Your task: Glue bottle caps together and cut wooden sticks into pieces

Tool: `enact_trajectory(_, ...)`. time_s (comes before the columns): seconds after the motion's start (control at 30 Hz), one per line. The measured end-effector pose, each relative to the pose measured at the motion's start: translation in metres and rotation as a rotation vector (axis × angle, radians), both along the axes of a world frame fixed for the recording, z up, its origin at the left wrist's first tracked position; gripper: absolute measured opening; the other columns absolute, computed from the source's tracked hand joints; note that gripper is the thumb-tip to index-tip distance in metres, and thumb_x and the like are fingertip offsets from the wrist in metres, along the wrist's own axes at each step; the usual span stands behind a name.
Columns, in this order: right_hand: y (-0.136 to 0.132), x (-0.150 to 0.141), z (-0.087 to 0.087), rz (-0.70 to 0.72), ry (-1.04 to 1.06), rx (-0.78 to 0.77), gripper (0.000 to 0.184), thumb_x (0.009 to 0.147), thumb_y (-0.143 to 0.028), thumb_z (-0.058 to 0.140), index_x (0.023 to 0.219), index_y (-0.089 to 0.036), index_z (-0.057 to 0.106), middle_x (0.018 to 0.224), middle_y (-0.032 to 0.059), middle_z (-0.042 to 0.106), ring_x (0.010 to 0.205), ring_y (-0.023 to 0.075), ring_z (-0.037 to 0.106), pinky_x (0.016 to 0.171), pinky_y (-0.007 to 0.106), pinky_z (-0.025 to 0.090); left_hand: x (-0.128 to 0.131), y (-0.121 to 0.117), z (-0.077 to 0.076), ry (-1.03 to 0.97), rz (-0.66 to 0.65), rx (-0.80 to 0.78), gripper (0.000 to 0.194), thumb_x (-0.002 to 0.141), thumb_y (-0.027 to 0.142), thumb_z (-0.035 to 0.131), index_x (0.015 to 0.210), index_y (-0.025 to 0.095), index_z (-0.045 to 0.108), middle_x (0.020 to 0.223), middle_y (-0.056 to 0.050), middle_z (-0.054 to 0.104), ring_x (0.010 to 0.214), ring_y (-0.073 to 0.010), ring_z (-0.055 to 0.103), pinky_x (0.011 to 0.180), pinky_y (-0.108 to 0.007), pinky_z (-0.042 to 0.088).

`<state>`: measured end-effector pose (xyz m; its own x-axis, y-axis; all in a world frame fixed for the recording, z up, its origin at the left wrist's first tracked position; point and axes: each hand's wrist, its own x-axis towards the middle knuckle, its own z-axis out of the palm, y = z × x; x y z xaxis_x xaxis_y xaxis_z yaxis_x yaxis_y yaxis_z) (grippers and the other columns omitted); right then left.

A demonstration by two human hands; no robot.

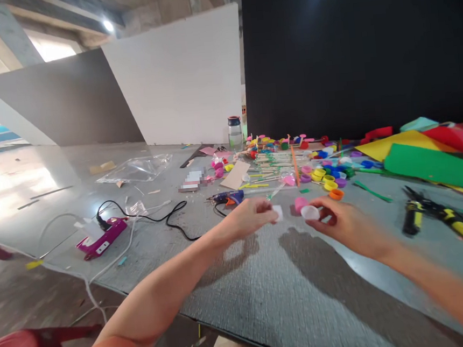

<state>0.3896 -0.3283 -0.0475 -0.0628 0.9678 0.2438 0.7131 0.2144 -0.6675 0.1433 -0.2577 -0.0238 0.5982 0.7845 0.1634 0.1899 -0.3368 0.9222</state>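
My left hand (pixel 255 214) is closed in a pinch on a small white piece (pixel 278 213), too blurred to name with certainty. My right hand (pixel 341 223) grips a white bottle cap (pixel 310 213) between thumb and fingers, its round face turned toward me. Both hands hover above the grey table (pixel 242 297), a short gap apart. Just behind the white cap shows a pink bottle cap (pixel 300 204); whether it touches the fingers, I cannot tell. A blue glue gun (pixel 229 197) lies beyond my left wrist.
Coloured bottle caps (pixel 318 174) and thin sticks (pixel 271 162) spread over the back. Black-and-yellow pliers (pixel 441 214) lie right, near coloured sheets (pixel 432 156). A purple power strip (pixel 101 239) with trailing cords sits left. A water bottle (pixel 235 134) stands at the back.
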Motion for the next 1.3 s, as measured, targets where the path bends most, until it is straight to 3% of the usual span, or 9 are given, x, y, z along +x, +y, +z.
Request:
enact_trajectory(0.2,0.077,-0.047,0.022,0.126,0.296,-0.2,0.02,0.079,-0.038,0.074,0.083,-0.021,0.065,0.073,0.0044,0.072,0.064,0.0185,0.066,0.053,0.028,0.052,-0.022,0.003,0.014,0.485,-0.362,-0.054,0.01,0.076,0.025,0.064,0.07,0.017,0.066,0.066,0.001,0.064,0.059,-0.012,0.053,0.056,-0.025,0.035)
enact_trajectory(0.33,0.115,-0.09,0.025,0.307,0.322,-0.319,0.015,0.076,-0.031,0.079,0.075,-0.019,0.07,0.072,0.0037,0.072,0.068,0.0174,0.067,0.049,0.022,0.05,-0.022,-0.003,0.017,0.639,-0.374,-0.014,0.011,0.074,0.026,0.066,0.066,0.019,0.063,0.064,0.003,0.062,0.057,-0.0123,0.053,0.057,-0.026,0.036)
enact_trajectory(0.47,0.13,-0.114,0.028,0.442,0.308,-0.402,0.016,0.07,-0.029,0.084,0.075,-0.019,0.072,0.082,0.0041,0.075,0.064,0.0156,0.066,0.045,0.021,0.048,-0.021,-0.003,0.011,0.612,-0.369,0.039,0.009,0.073,0.027,0.069,0.069,0.02,0.066,0.067,0.002,0.064,0.062,-0.0137,0.056,0.061,-0.027,0.04)
enact_trajectory(0.7,0.134,-0.123,0.023,0.423,0.302,-0.321,0.012,0.071,-0.024,0.081,0.072,-0.019,0.07,0.071,-0.0001,0.07,0.061,0.0132,0.06,0.048,0.021,0.048,-0.021,-0.009,0.014,0.613,-0.426,-0.02,0.012,0.078,0.029,0.062,0.075,0.018,0.064,0.074,0.0,0.065,0.063,-0.0127,0.055,0.057,-0.026,0.037)
enact_trajectory(0.8,0.125,-0.116,0.026,0.351,0.31,-0.225,0.012,0.072,-0.022,0.079,0.072,-0.02,0.067,0.064,-0.0012,0.066,0.057,0.0139,0.058,0.048,0.023,0.046,-0.023,-0.016,0.024,0.558,-0.395,-0.029,0.011,0.079,0.029,0.062,0.076,0.018,0.064,0.075,0.0,0.065,0.064,-0.0123,0.055,0.058,-0.026,0.038)
enact_trajectory(0.9,0.102,-0.091,0.033,0.254,0.328,-0.105,0.013,0.075,-0.023,0.076,0.08,-0.022,0.063,0.072,0.0,0.069,0.064,0.0169,0.063,0.055,0.027,0.049,-0.023,-0.019,0.029,0.329,-0.297,0.003,0.013,0.08,0.031,0.064,0.081,0.017,0.064,0.08,-0.001,0.065,0.071,-0.0141,0.056,0.066,-0.028,0.042)
enact_trajectory(1.07,0.029,-0.047,0.038,0.097,0.131,0.051,0.017,0.084,-0.037,0.071,0.096,-0.026,0.065,0.082,0.0014,0.071,0.068,0.0199,0.064,0.058,0.031,0.048,-0.017,-0.015,0.015,-0.172,-0.229,-0.12,0.021,0.082,0.032,0.068,0.099,0.019,0.066,0.09,-0.005,0.068,0.08,-0.0175,0.061,0.075,-0.031,0.046)
enact_trajectory(1.2,-0.024,-0.047,0.038,0.063,0.001,0.144,0.019,0.082,-0.029,0.074,0.1,-0.028,0.066,0.093,0.003,0.073,0.071,0.0214,0.067,0.066,0.036,0.053,-0.01,-0.018,0.005,-0.283,-0.257,-0.103,0.028,0.085,0.035,0.072,0.107,0.021,0.067,0.1,-0.007,0.069,0.088,-0.0192,0.062,0.081,-0.033,0.047)
enact_trajectory(1.3,-0.043,-0.054,0.041,0.085,0.035,0.129,0.023,0.084,-0.024,0.071,0.106,-0.026,0.065,0.095,0.0028,0.074,0.076,0.0217,0.069,0.07,0.037,0.055,-0.007,-0.024,0.005,-0.309,-0.282,-0.094,0.026,0.086,0.032,0.074,0.108,0.02,0.067,0.103,-0.006,0.068,0.093,-0.018,0.061,0.086,-0.032,0.047)
